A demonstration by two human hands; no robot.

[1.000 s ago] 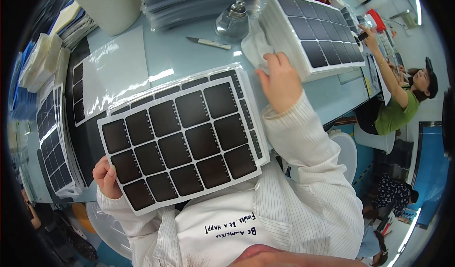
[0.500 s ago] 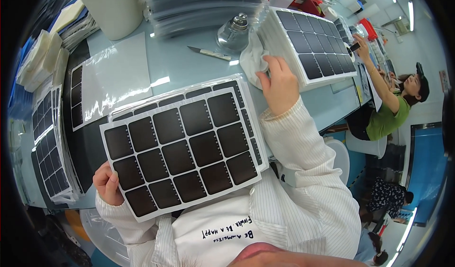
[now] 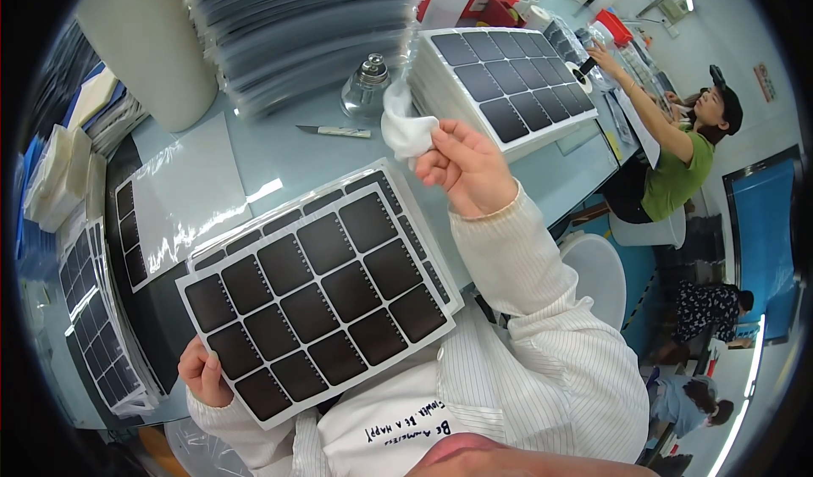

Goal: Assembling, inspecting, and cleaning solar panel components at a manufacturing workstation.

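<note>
My left hand [image 3: 206, 374] grips the lower left edge of a white-bordered sheet [image 3: 315, 296] printed with rows of dark rounded squares. The sheet is tilted and overlaps similar sheets [image 3: 401, 191] beneath it. In my right hand [image 3: 470, 165] a white cloth [image 3: 408, 130] is pinched between thumb and fingers, lifted at one end above the table. Just beyond the cloth stands a glass bottle [image 3: 366, 91] with a metal top. A craft knife [image 3: 333, 130] lies left of that hand. To its right is a thick stack of dark-squared sheets [image 3: 517, 74].
A tall stack of film-wrapped sheets [image 3: 305, 32] and a white roll [image 3: 148, 49] stand at the back. More sheets [image 3: 97, 316] and a clear-covered white sheet [image 3: 190, 189] lie left. A person in green [image 3: 677, 168] works at the right; others sit beyond.
My right hand has taken hold of the white cloth and raised part of it. The view has shifted, while my left hand still holds the sheet.
</note>
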